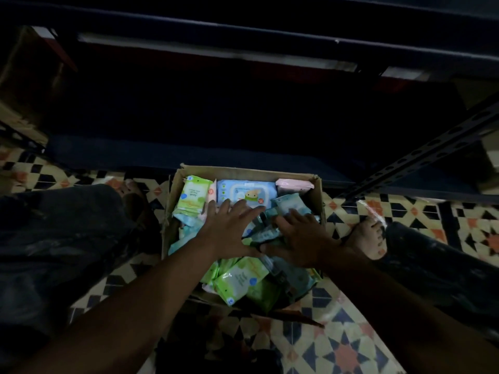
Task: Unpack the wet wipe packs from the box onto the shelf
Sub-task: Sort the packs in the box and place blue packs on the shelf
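The room is dim, and most of the upper view is lost in shadow. The floor [348,344] is tiled in a busy pattern of cream, black and orange diamonds and stars. On it sits an open cardboard box [318,195], just in front of a low dark shelf [113,153] whose perforated metal upright [426,155] slants across the right side. Higher shelf edges run as pale bars across the top. The box is filled with wet wipe packs: a green pack [192,194] stands at the far left, a large blue pack [247,194] lies against the far wall, a pink pack [293,184] sits in the far right corner, and another green pack [239,279] lies near the front. The left hand [229,230] reaches into the box with fingers spread and straight, resting on the packs. The right hand [299,238] lies beside it with fingers curled over a dark pack [266,232]. A bare foot [368,238] rests on the tiles right of the box.
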